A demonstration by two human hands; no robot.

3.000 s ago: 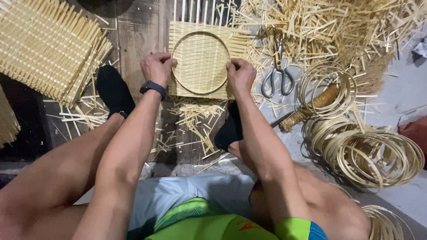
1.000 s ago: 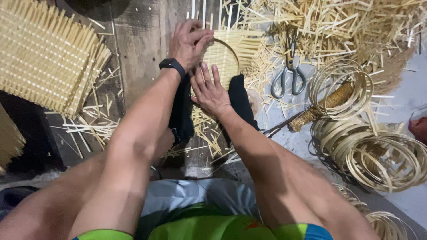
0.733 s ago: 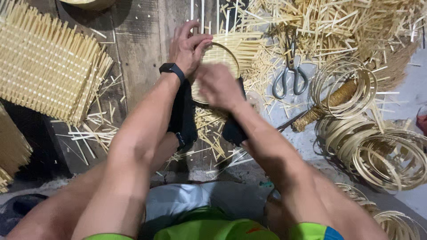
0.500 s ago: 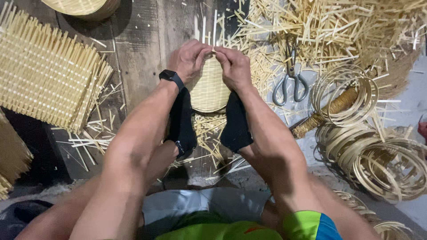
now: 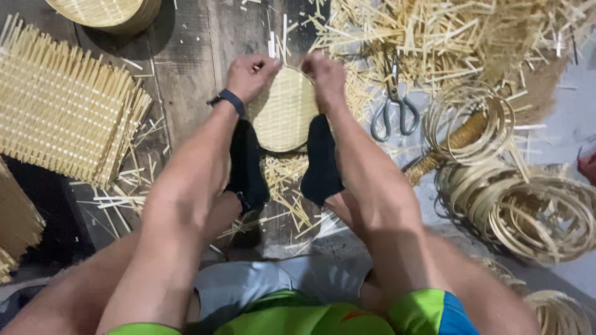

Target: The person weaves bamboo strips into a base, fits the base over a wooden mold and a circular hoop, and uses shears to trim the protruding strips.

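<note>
Round woven bamboo disc (image 5: 284,111) is on the wooden floor (image 5: 186,80) between two feet in black socks.
Left hand (image 5: 249,75) and right hand (image 5: 325,74) each pinch its far rim, fingers closed on it; scissors (image 5: 393,110) lie just beside, to the right.

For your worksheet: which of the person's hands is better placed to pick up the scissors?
Probably the right hand: the scissors lie just to its right, while the left hand sits across the round woven mat.

dark plank floor (image 5: 186,80) carries woven mats (image 5: 62,111), scissors (image 5: 394,108), bamboo rings (image 5: 528,205), and scattered strip offcuts (image 5: 434,31).
</note>
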